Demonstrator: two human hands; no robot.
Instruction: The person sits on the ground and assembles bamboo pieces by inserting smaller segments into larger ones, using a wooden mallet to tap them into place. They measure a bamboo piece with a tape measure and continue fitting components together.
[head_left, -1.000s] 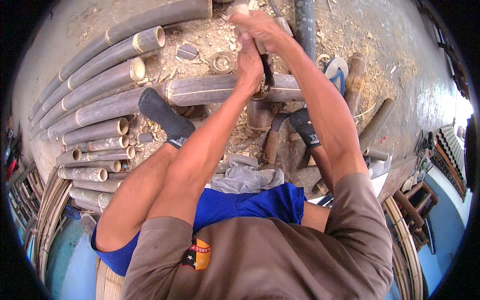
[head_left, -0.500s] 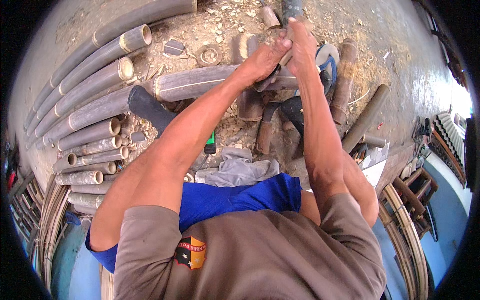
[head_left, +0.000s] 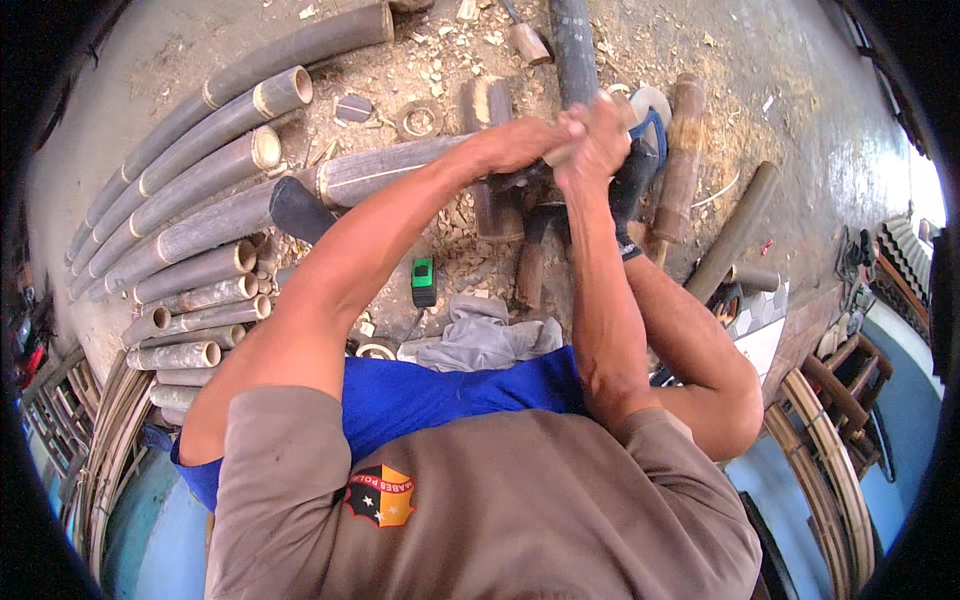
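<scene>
"Bamboo pole (head_left: 390, 172) first: where is it?"

"On the ground, curving from ten o'clock toward twelve, where it passes behind the hands. A foot in a black sock (head_left: 298, 210) overlaps it at eleven."

"And the materials around?"

"Flaky, pale wood chips (head_left: 440, 62) litter the ground at twelve. Smooth, hollow bamboo tubes (head_left: 205, 188) lie alongside at ten, their cut rims round and creamy. A flat, pale ring (head_left: 419, 120) lies toward eleven, and a soft, crumpled grey cloth (head_left: 480, 335) at six, close to the centre."

"What do the hands hold?"

"Right hand (head_left: 597, 148), at one o'clock: fingers closed round a pale wooden handle (head_left: 558, 156). Left hand (head_left: 525, 143) is just beside it, toward twelve; blurred, so I can't tell how its fingers stand."

"How does the pole itself look?"

"Rounded and grey-brown, with a pale raised node band and a thin, light line running lengthwise."
</scene>
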